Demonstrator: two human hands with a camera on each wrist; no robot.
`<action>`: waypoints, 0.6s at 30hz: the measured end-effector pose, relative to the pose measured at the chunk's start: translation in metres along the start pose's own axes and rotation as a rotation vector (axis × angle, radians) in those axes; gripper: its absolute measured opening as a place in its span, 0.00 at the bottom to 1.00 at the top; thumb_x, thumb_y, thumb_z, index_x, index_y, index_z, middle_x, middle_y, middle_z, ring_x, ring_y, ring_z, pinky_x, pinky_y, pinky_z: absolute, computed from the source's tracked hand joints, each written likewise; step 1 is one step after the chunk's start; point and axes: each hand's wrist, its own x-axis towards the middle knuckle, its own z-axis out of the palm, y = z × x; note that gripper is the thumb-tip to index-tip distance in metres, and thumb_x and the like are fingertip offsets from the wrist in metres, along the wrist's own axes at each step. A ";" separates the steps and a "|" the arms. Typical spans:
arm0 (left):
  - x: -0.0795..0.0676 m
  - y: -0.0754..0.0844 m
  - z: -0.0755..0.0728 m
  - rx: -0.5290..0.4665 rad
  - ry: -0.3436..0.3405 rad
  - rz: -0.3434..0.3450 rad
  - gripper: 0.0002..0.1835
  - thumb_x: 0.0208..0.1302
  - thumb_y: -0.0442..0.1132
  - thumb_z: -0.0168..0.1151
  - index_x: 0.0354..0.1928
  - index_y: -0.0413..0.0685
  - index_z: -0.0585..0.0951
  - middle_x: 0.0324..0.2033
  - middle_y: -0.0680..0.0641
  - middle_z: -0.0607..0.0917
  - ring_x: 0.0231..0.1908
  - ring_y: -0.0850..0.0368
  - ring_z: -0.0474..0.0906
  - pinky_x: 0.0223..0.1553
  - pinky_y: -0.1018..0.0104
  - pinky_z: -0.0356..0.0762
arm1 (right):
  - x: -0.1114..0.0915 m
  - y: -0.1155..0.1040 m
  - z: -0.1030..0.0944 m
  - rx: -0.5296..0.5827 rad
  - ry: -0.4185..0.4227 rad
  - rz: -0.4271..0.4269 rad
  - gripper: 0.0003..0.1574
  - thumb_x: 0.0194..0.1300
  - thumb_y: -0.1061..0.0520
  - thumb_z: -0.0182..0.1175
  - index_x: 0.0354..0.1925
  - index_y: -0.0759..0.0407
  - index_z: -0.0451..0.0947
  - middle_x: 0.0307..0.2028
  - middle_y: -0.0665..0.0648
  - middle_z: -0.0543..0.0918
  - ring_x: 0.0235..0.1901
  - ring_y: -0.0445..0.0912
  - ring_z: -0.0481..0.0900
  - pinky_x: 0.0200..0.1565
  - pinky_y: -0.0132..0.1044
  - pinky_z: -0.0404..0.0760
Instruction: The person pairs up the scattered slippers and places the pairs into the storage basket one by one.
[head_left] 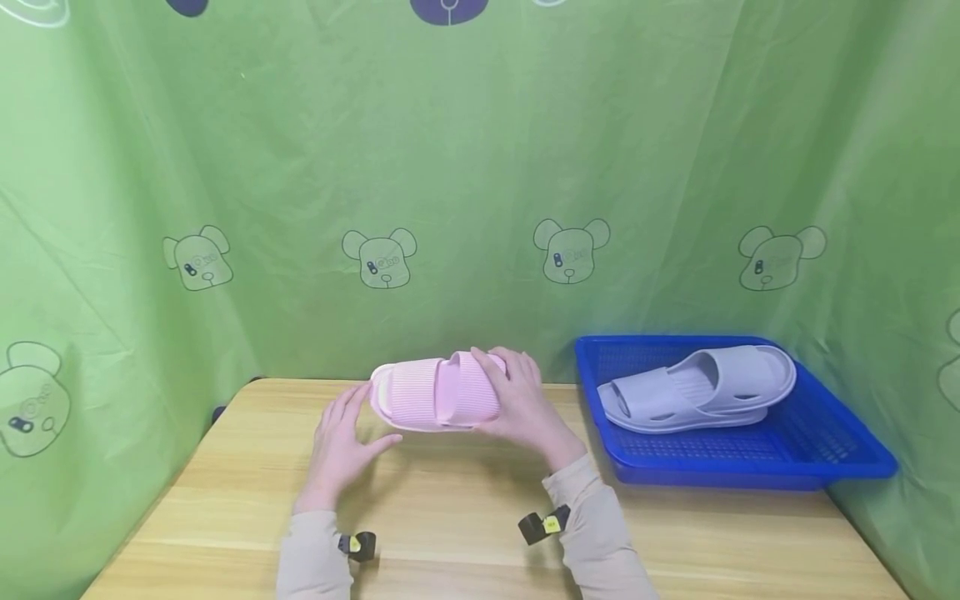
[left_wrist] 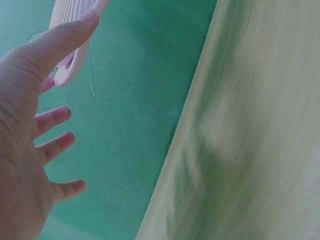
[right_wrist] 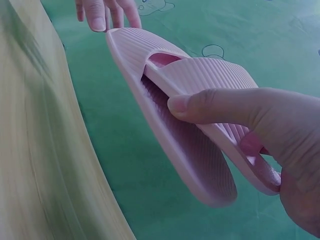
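A pair of pink ribbed slippers (head_left: 414, 392), one fitted into the other, is held up over the back of the table. My right hand (head_left: 521, 408) grips them at their right end. In the right wrist view, its thumb (right_wrist: 200, 106) presses on the strap edge of one slipper (right_wrist: 210, 72), while the other slipper's sole (right_wrist: 172, 145) hangs at an angle beneath. At the far left end of the pair is my left hand (head_left: 341, 442), fingers spread and fairly straight, with a fingertip right at the slipper edge. The left wrist view shows its thumb (left_wrist: 65, 42) overlapping the pink slipper.
A blue plastic basket (head_left: 720, 479) stands on the right of the wooden table (head_left: 450, 525), holding stacked grey slippers (head_left: 753, 375). Green curtains (head_left: 480, 150) with bear-head prints close in the back and sides. Each sleeve carries a small black wrist camera (head_left: 365, 547).
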 end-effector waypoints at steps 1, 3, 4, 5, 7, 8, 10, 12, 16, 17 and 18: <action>0.000 0.000 0.000 -0.002 -0.005 -0.003 0.54 0.47 0.59 0.75 0.74 0.55 0.59 0.72 0.42 0.62 0.72 0.41 0.55 0.72 0.35 0.48 | 0.000 0.001 -0.001 0.003 -0.002 0.004 0.75 0.32 0.42 0.82 0.75 0.48 0.53 0.66 0.61 0.64 0.66 0.55 0.61 0.74 0.61 0.48; 0.001 0.001 0.001 -0.002 -0.012 -0.002 0.53 0.48 0.58 0.75 0.74 0.56 0.59 0.72 0.43 0.62 0.72 0.40 0.56 0.71 0.34 0.49 | 0.000 0.003 -0.002 0.005 -0.005 0.015 0.75 0.32 0.43 0.82 0.75 0.47 0.53 0.66 0.61 0.64 0.66 0.55 0.61 0.74 0.60 0.47; 0.001 0.001 0.001 -0.001 -0.016 -0.004 0.53 0.48 0.59 0.74 0.74 0.56 0.59 0.73 0.43 0.62 0.72 0.40 0.55 0.71 0.34 0.49 | -0.001 0.004 -0.002 0.004 -0.004 0.017 0.75 0.32 0.43 0.82 0.75 0.47 0.53 0.66 0.61 0.64 0.66 0.55 0.61 0.74 0.60 0.46; 0.001 0.001 0.001 -0.002 -0.019 -0.006 0.53 0.48 0.59 0.74 0.74 0.57 0.59 0.73 0.43 0.62 0.72 0.40 0.55 0.71 0.34 0.49 | -0.001 0.005 -0.003 0.002 -0.004 0.021 0.75 0.32 0.43 0.82 0.75 0.47 0.53 0.66 0.61 0.64 0.66 0.55 0.61 0.74 0.60 0.46; 0.001 0.001 0.002 0.004 -0.025 -0.007 0.52 0.48 0.60 0.74 0.74 0.58 0.59 0.73 0.44 0.62 0.72 0.40 0.56 0.70 0.33 0.50 | -0.001 0.006 -0.004 0.000 0.000 0.026 0.75 0.31 0.43 0.82 0.74 0.47 0.54 0.66 0.61 0.64 0.66 0.55 0.62 0.74 0.60 0.46; 0.001 0.001 0.003 0.008 -0.028 -0.008 0.52 0.48 0.60 0.74 0.74 0.59 0.59 0.73 0.44 0.62 0.72 0.40 0.56 0.70 0.32 0.51 | -0.001 0.007 -0.004 -0.002 0.002 0.029 0.75 0.31 0.42 0.82 0.74 0.47 0.54 0.66 0.61 0.65 0.65 0.55 0.62 0.74 0.60 0.46; 0.001 0.001 0.004 0.010 -0.030 -0.010 0.52 0.48 0.59 0.74 0.74 0.59 0.59 0.72 0.44 0.62 0.71 0.40 0.56 0.69 0.31 0.51 | -0.002 0.008 -0.006 -0.001 0.002 0.034 0.75 0.31 0.42 0.83 0.74 0.46 0.54 0.65 0.61 0.65 0.65 0.55 0.63 0.74 0.60 0.46; 0.001 0.001 0.005 0.012 -0.036 -0.011 0.52 0.48 0.59 0.74 0.74 0.60 0.59 0.72 0.44 0.63 0.71 0.40 0.56 0.69 0.31 0.51 | -0.002 0.009 -0.008 -0.001 0.001 0.041 0.75 0.31 0.42 0.83 0.74 0.46 0.54 0.65 0.61 0.65 0.65 0.55 0.62 0.74 0.61 0.46; 0.001 0.003 0.006 0.012 -0.043 -0.012 0.51 0.49 0.59 0.74 0.74 0.59 0.60 0.72 0.44 0.64 0.71 0.40 0.57 0.69 0.31 0.51 | -0.003 0.010 -0.012 0.000 0.003 0.058 0.75 0.30 0.43 0.83 0.74 0.46 0.55 0.65 0.61 0.65 0.66 0.55 0.62 0.74 0.60 0.46; 0.001 0.004 0.006 0.010 -0.045 -0.012 0.51 0.49 0.59 0.73 0.73 0.59 0.60 0.72 0.44 0.64 0.71 0.40 0.57 0.69 0.31 0.52 | -0.003 0.010 -0.013 0.001 0.008 0.060 0.75 0.30 0.44 0.83 0.74 0.47 0.55 0.65 0.61 0.65 0.66 0.56 0.62 0.74 0.60 0.47; 0.001 0.005 0.007 0.010 -0.046 -0.011 0.50 0.49 0.60 0.73 0.73 0.58 0.61 0.71 0.44 0.64 0.71 0.40 0.57 0.69 0.31 0.52 | -0.003 0.010 -0.014 -0.003 0.013 0.063 0.75 0.30 0.44 0.83 0.74 0.47 0.55 0.65 0.62 0.65 0.66 0.56 0.62 0.74 0.60 0.47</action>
